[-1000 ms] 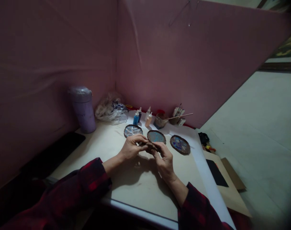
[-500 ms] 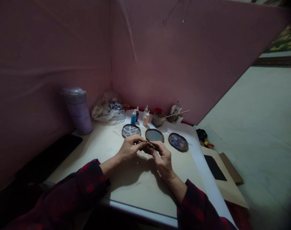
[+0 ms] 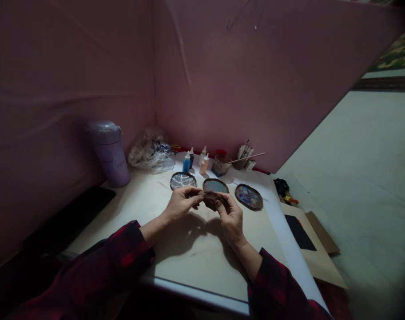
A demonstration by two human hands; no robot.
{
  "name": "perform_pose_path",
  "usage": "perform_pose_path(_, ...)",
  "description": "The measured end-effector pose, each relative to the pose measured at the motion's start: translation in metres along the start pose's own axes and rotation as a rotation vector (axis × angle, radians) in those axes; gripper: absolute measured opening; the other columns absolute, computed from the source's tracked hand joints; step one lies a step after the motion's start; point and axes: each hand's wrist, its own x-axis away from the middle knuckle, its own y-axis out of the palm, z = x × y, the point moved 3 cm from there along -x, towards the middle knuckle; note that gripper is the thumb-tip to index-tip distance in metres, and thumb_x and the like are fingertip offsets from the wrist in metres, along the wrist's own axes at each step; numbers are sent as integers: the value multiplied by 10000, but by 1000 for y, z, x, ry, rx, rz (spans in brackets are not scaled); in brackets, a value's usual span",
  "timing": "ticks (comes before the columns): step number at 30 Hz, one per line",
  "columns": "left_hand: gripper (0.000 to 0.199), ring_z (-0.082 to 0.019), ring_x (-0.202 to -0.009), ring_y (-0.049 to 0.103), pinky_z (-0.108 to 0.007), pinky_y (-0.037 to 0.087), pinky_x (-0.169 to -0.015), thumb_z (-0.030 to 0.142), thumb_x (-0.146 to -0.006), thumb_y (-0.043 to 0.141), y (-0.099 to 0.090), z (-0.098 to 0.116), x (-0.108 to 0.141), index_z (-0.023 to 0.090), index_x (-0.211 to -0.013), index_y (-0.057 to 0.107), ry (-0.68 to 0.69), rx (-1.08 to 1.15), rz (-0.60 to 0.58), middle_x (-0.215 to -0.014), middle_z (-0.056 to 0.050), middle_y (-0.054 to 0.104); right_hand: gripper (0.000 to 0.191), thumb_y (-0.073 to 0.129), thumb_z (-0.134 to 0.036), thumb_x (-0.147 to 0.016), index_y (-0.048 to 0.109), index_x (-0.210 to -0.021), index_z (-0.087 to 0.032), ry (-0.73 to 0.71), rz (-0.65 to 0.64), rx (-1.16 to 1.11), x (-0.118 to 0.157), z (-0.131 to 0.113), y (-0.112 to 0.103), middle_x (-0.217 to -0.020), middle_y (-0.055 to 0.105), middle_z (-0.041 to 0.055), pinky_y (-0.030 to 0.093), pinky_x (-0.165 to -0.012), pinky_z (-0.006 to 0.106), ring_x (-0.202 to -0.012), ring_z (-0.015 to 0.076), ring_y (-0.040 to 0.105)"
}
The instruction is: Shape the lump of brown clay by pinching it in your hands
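Head view: left hand (image 3: 182, 204) and right hand (image 3: 232, 218) both grip dark brown irregular clay-like piece (image 3: 211, 201) above pale tabletop (image 3: 202, 269). Three brown-rimmed, paint-filled shallow dishes (image 3: 248, 197) sit just beyond.

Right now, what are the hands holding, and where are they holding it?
The left hand and right hand hold a small brown lump by its opposite sides, pinched between fingers and thumbs.

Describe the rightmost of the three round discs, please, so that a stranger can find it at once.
Look on the pale tabletop. The rightmost disc is dark-rimmed with purple and blue patches; the left disc has white lines, the middle disc looks mostly blue-grey.
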Motion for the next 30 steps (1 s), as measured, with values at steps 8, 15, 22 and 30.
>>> perform_pose_path(8, 306, -96, -494, 545, -221, 466, -457, 373, -690, 768, -2, 5, 3, 92, -798, 714, 43, -91, -6, -642, -39, 654, 243, 629, -348, -873, 643, -1072, -209, -1, -55, 27, 2, 13, -3, -1019, 684, 72, 578, -828, 374, -927, 215, 673)
perform_pose_path(15, 135, -88, -528, 524, -196, 417, -480, 267, -728, 725, -5, 6, 3, 135, -697, 733, 208, -245, 63, -621, -34, 662, 218, 635, -356, -864, 660, -1015, -200, -3, -51, 60, 0, 5, 0, -970, 699, 62, 581, -784, 339, -889, 204, 676)
perform_pose_path(22, 288, -126, -618, 600, -219, 467, -500, 340, -745, 715, -5, 2, 0, 126, -936, 747, 190, -241, 96, -821, -75, 711, 229, 638, -370, -864, 653, -1015, -199, 39, -44, 0, 0, 4, 1, -973, 707, 59, 575, -805, 344, -895, 201, 677)
perform_pose_path(30, 237, -117, -576, 563, -212, 460, -477, 350, -778, 678, -3, 6, 2, 121, -720, 695, 151, -242, 36, -661, -37, 625, 252, 649, -390, -851, 663, -1008, -193, 48, -97, 45, 1, 8, 2, -958, 702, 64, 567, -817, 349, -907, 214, 672)
